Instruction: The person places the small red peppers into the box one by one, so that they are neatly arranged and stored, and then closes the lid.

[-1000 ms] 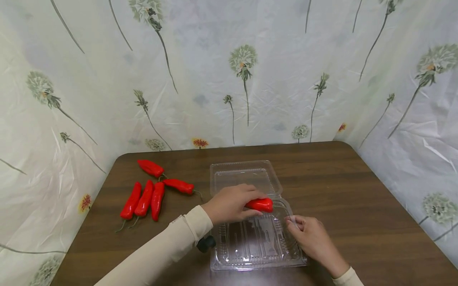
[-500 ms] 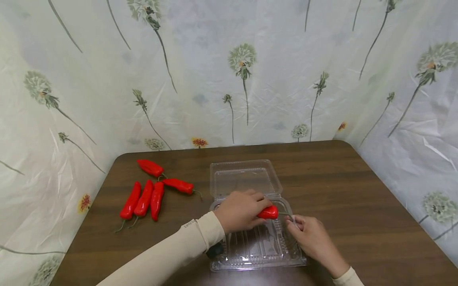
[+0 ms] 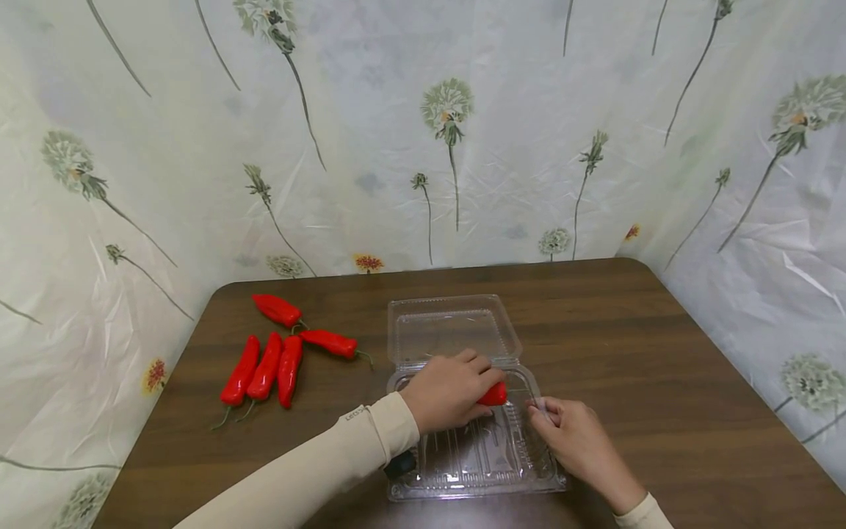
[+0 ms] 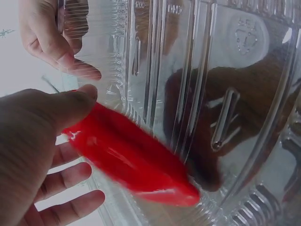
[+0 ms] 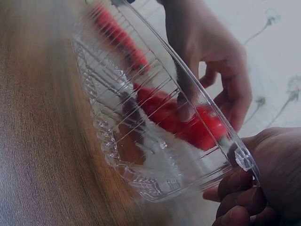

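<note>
My left hand (image 3: 446, 391) grips a red pepper (image 3: 494, 394) over the base of a clear plastic clamshell container (image 3: 456, 487). In the left wrist view the thumb presses on the stem end of the pepper (image 4: 129, 157), while its tapered tip points down toward the container's ribbed floor. Whether the tip touches the floor, I cannot tell. My right hand (image 3: 578, 441) pinches the right rim of the container between thumb and curled fingers, seen close up in the right wrist view, where the pepper (image 5: 174, 117) shows through the clear wall.
Several more red peppers (image 3: 266, 367) lie on the left of the brown wooden table (image 3: 615, 330). The container's lid (image 3: 456, 334) is folded back flat behind the base. A flower-printed sheet (image 3: 370, 132) hangs behind the table and along both sides.
My left hand has carried the pepper rightward and slightly toward me over the container, then shifted only a little. The right hand stays on the rim.
</note>
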A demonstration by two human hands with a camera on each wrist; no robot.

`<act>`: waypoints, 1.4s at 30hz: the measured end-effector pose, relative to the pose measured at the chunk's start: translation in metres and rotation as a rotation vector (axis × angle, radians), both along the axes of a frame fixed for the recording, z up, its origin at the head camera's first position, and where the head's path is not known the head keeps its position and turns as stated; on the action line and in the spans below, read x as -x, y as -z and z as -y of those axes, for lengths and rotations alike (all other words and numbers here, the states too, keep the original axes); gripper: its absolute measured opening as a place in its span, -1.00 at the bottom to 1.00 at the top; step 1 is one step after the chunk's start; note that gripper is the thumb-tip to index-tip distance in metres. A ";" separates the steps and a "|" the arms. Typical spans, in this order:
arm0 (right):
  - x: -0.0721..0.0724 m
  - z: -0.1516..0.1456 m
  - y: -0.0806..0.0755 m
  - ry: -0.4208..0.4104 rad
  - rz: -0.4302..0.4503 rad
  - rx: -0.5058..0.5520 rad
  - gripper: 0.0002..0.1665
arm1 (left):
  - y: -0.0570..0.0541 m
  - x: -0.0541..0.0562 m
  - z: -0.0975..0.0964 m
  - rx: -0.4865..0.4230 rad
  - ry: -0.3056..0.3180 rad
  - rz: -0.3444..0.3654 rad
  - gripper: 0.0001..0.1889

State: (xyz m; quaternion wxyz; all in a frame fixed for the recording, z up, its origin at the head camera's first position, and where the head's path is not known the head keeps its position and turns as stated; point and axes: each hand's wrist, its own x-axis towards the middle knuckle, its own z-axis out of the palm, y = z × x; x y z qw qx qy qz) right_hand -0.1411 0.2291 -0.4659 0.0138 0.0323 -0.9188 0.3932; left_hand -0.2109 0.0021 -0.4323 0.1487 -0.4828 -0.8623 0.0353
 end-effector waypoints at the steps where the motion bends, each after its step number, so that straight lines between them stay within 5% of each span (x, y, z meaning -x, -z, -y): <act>1: 0.000 0.000 0.000 0.001 0.005 0.003 -0.79 | 0.000 0.000 0.000 0.000 0.001 0.000 -0.46; 19: -0.001 0.000 -0.001 0.013 0.002 -0.002 -0.72 | -0.012 0.015 0.029 -0.061 -0.080 0.101 -0.42; 35: -0.001 -0.001 -0.002 0.006 0.036 -0.041 -0.68 | -0.012 0.045 0.096 -0.320 -0.182 0.388 -0.38; 42: 0.000 0.000 -0.002 -0.007 0.007 -0.052 -0.67 | -0.007 0.050 0.129 -0.400 -0.212 0.432 -0.38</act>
